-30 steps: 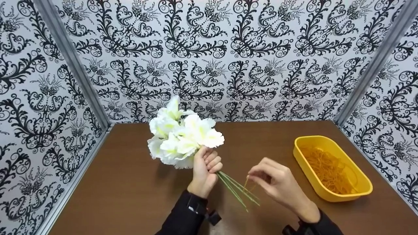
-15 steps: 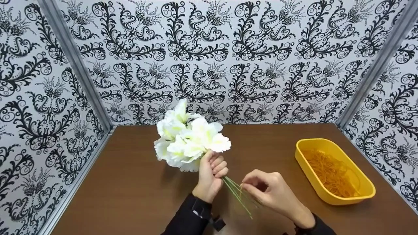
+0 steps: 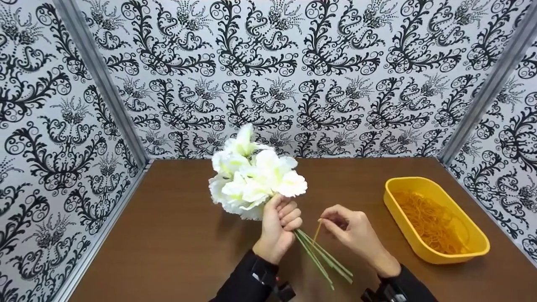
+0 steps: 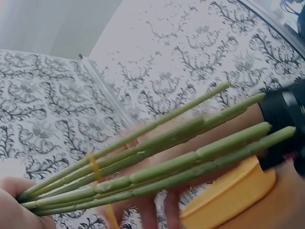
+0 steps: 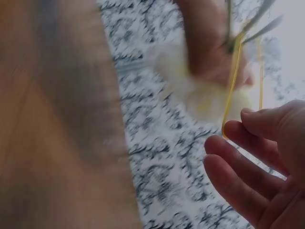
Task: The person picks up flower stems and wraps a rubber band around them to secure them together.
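Note:
My left hand (image 3: 279, 228) grips a bunch of white artificial flowers (image 3: 256, 180) just under the blooms. The green stems (image 4: 162, 167) stick out below the fist, fanned apart towards their cut ends. To the right of them, my right hand (image 3: 356, 235) pinches a thin yellow-orange rubber band (image 3: 317, 231) between thumb and index finger. Stretched taut, the band (image 5: 232, 90) runs from these fingertips up to the stems in the right wrist view. In the left wrist view it crosses over some stems; whether it encircles all of them I cannot tell.
A yellow plastic tub (image 3: 396, 212) holding a tangle of rubber bands (image 3: 428, 224) stands on the right of the brown table (image 3: 180, 251). Patterned black-and-white panels (image 3: 268, 84) with grey metal posts enclose the back and sides.
The right hand came in to the stems with the rubber band, then drew slightly up and away, and the band is now stretched from them. The left hand keeps its grip on the flowers.

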`<state>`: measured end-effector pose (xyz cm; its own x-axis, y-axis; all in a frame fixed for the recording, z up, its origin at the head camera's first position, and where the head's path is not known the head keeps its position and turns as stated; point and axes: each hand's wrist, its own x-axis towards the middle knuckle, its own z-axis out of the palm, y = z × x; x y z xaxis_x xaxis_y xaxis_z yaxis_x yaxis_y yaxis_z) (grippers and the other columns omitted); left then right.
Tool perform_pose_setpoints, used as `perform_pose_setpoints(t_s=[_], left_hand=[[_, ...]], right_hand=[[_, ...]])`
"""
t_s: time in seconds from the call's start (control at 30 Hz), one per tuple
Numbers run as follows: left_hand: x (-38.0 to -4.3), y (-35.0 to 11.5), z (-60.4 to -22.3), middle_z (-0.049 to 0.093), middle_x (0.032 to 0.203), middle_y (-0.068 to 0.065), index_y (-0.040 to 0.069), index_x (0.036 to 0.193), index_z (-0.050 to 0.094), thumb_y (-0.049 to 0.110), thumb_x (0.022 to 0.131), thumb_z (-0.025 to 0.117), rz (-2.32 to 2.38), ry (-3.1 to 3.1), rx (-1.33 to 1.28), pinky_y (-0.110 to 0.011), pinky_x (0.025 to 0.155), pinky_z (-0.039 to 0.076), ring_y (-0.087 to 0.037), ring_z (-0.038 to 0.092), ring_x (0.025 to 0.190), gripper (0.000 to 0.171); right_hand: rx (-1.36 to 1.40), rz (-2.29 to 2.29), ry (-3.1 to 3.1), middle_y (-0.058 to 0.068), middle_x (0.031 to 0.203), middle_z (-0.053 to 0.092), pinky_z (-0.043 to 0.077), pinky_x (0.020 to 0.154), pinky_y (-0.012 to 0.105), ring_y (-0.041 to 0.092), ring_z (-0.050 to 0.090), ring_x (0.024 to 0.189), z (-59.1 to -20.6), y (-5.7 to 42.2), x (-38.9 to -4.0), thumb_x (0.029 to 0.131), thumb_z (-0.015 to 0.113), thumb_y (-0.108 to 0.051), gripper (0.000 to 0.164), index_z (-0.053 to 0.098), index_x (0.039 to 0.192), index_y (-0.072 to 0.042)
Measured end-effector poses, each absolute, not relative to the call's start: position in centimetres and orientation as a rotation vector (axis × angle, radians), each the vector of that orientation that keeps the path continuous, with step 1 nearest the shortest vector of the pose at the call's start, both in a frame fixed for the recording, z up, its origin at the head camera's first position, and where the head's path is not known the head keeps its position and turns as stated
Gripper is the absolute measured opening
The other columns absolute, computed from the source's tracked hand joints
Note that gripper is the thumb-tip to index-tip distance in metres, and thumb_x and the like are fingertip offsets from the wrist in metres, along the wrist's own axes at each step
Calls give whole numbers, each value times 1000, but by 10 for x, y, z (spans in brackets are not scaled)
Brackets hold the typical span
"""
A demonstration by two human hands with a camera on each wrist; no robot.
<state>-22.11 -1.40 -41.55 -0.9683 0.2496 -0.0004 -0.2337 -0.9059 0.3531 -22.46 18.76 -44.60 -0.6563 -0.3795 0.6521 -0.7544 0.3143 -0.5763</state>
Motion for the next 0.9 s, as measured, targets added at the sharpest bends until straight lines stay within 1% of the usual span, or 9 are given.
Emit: perform_pose_setpoints(t_s=[0.07,0.13,0.27,0.4,0.47,0.57,0.7,0.8,0.9], left_hand=[[-222,-20,-412,29,47,11,19,57,32,11,98,37,2888,464,78,-14,39,13,0,26,37,43],[-224,-26,-409,28,47,11,19,57,31,11,98,36,2946,388,93,-14,39,14,-1,24,38,42],[-227,-36,-407,26,48,10,19,58,30,12,99,34,3064,239,102,-14,39,13,-2,18,40,42],[-230,-42,-406,25,47,9,18,60,31,12,101,32,3147,206,98,-15,38,12,-3,14,41,41],[-232,-42,-406,24,47,9,18,60,32,12,101,32,3174,224,95,-15,38,12,-3,13,42,41],[-233,-42,-406,24,48,9,18,61,33,11,101,32,3199,270,88,-15,39,11,-3,12,42,40],[-233,-44,-408,24,47,10,18,61,33,11,101,31,3236,331,73,-15,39,10,-3,13,41,41],[-232,-44,-409,24,47,10,18,60,32,11,101,31,3247,386,90,-15,39,10,-3,14,40,42],[-232,-41,-411,24,48,10,19,59,31,11,101,31,3244,457,124,-16,40,10,-2,15,40,42]], right_hand=[[1089,1238,-2180,-2,84,73,55,53,22,10,66,64,-455,186,-230,88,76,2,17,71,97,-11],[1217,1171,-2126,-1,87,72,53,57,19,9,64,68,-463,181,-231,86,76,4,22,71,99,-13],[1465,1068,-2005,-1,92,67,50,67,17,9,61,76,-478,162,-221,83,77,7,30,69,104,-12],[1577,928,-2035,-5,96,64,50,74,15,6,60,83,-480,145,-200,89,74,-1,19,67,103,-13],[1591,852,-2090,-8,95,62,48,75,13,3,59,83,-473,144,-190,93,71,-6,14,66,102,-15],[1602,815,-2192,-11,93,63,48,72,9,-2,58,80,-459,146,-175,97,67,-10,7,66,101,-16],[1619,787,-2328,-12,84,63,42,61,4,-9,47,68,-441,152,-159,102,61,-16,3,64,102,-16],[1585,752,-2395,-14,70,57,33,52,3,-12,35,59,-431,155,-150,103,59,-19,4,61,103,-16],[1536,688,-2372,-15,61,48,29,47,4,-11,29,53,-424,158,-144,102,61,-20,4,60,104,-16]])
